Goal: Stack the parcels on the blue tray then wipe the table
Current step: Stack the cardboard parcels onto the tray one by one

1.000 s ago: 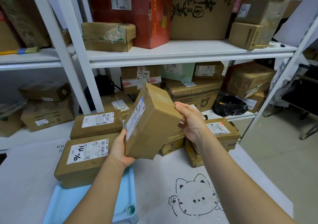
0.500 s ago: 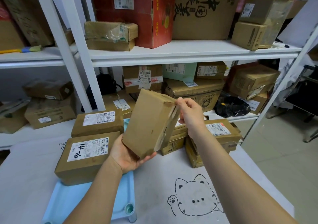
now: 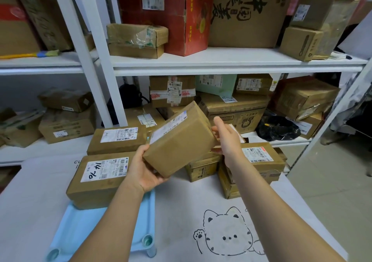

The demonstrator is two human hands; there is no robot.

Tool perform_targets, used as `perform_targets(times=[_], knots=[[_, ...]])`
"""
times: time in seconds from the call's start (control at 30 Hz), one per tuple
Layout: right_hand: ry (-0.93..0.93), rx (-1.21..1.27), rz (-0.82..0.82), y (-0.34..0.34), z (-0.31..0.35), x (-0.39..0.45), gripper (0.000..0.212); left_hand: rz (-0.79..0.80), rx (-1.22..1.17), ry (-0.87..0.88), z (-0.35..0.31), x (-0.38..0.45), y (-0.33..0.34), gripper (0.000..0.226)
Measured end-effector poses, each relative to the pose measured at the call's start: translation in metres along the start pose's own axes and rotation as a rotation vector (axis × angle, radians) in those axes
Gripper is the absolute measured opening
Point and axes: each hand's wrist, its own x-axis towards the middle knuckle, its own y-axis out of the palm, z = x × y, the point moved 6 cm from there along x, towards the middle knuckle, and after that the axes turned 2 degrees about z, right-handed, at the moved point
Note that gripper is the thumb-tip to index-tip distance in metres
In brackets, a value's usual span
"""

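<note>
Shelves (image 3: 221,60) packed with boxes at the back, the tabletop (image 3: 181,211) with its cat drawing in front. On the blue tray (image 3: 84,225) sits one labelled parcel (image 3: 98,179), apparently the only one stacked. More parcels (image 3: 259,161) wait on the tabletop to the right. In the air, tilted, is a brown parcel (image 3: 181,142): left hand (image 3: 145,169) has its grip curled under the lower corner, right hand (image 3: 225,138) steadies the far end. Wiping not begun, I'd judge.
</note>
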Motion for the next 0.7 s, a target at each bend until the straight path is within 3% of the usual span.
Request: perform_targets(times=[0.1, 0.23, 0.33, 0.47, 0.7], knots=[[0.061, -0.043, 0.039, 0.004, -0.006, 0.005, 0.063, -0.07, 0.013, 0.092, -0.009, -0.001, -0.002, 0.049], [0.141, -0.027, 0.118, 0.014, -0.014, 0.007, 0.054, -0.115, 0.039, 0.219, -0.019, -0.009, 0.003, 0.025], [0.202, -0.039, 0.183, 0.023, -0.023, 0.01, 0.067, -0.156, 0.064, 0.303, -0.029, -0.017, 0.005, 0.024], [0.247, -0.046, 0.268, 0.05, -0.027, 0.011, 0.062, -0.222, 0.115, 0.405, -0.055, -0.03, -0.004, 0.014], [0.186, 0.022, 0.326, 0.128, -0.028, 0.014, 0.051, -0.309, 0.192, 0.476, -0.11, -0.037, -0.049, 0.031]])
